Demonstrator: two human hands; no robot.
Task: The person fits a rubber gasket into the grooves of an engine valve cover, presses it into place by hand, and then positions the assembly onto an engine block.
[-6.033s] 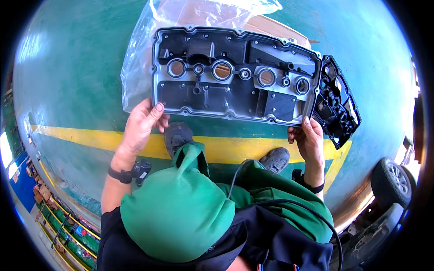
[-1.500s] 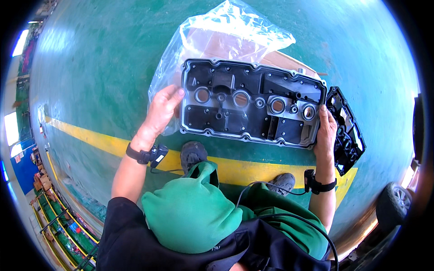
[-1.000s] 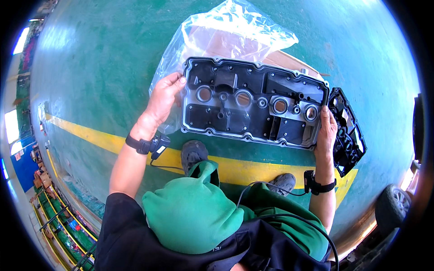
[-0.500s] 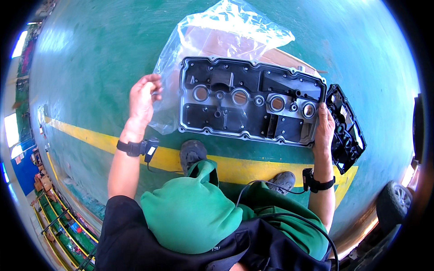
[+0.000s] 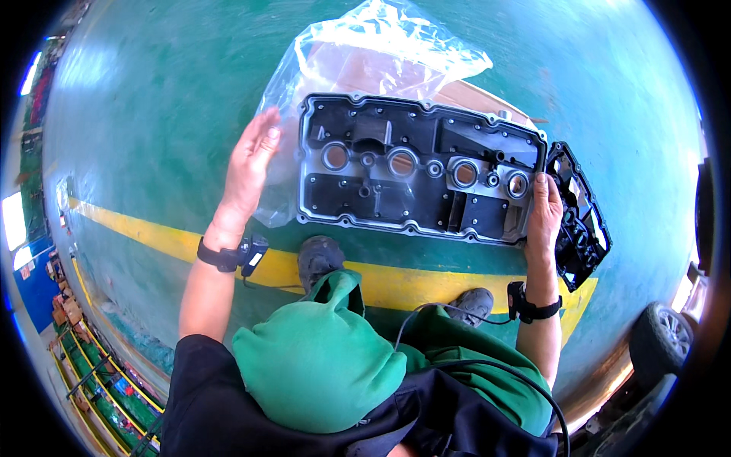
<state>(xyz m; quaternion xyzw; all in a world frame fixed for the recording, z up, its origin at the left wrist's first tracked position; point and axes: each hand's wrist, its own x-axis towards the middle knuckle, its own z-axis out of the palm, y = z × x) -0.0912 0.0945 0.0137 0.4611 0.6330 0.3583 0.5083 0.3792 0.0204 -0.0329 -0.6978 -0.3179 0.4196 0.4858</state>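
Observation:
A long black engine valve cover point(image 5: 407, 199) with a row of round holes is in front of me, its ribbed underside toward me. My right hand point(image 5: 544, 217) grips its right end, thumb on the rim and fingers out of sight behind it. Just off the cover's left end, my left hand point(image 5: 250, 169) is raised with nothing in it, fingers stretched and slightly blurred. Behind the cover a clear plastic bag point(image 5: 283, 114) lies crumpled over brown cardboard point(image 5: 483, 97).
A second black cover-like part point(image 5: 585, 232) lies on the green floor to the right. A yellow stripe point(image 5: 396, 288) runs across by my shoes point(image 5: 318, 259). At the lower right stands a vehicle wheel point(image 5: 661, 335); shelving with yellow rails point(image 5: 99, 381) is at the lower left.
My left hand has moved slightly right toward the cover's left end, its curled fingers straightening. The right hand keeps its grip, and the cover stays almost where it was.

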